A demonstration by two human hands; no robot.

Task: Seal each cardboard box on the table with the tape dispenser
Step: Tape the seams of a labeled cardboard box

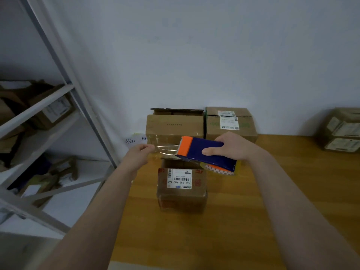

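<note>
My right hand (231, 146) grips a blue and orange tape dispenser (202, 153), held in the air above a small cardboard box (182, 189) with a white barcode label. My left hand (139, 153) pinches the free end of a clear tape strip (166, 150) stretched leftward from the dispenser's orange blade end. The small box stands on the wooden table (243, 221), its far top edge hidden under the dispenser. Behind it, against the wall, stand a larger box (174, 126) with its rear flap raised and a labelled box (230, 122).
Another labelled box (341, 130) sits at the table's far right. A metal shelf rack (46, 121) full of parcels stands to the left of the table. A white paper with handwriting (135, 141) lies by the wall beside the larger box.
</note>
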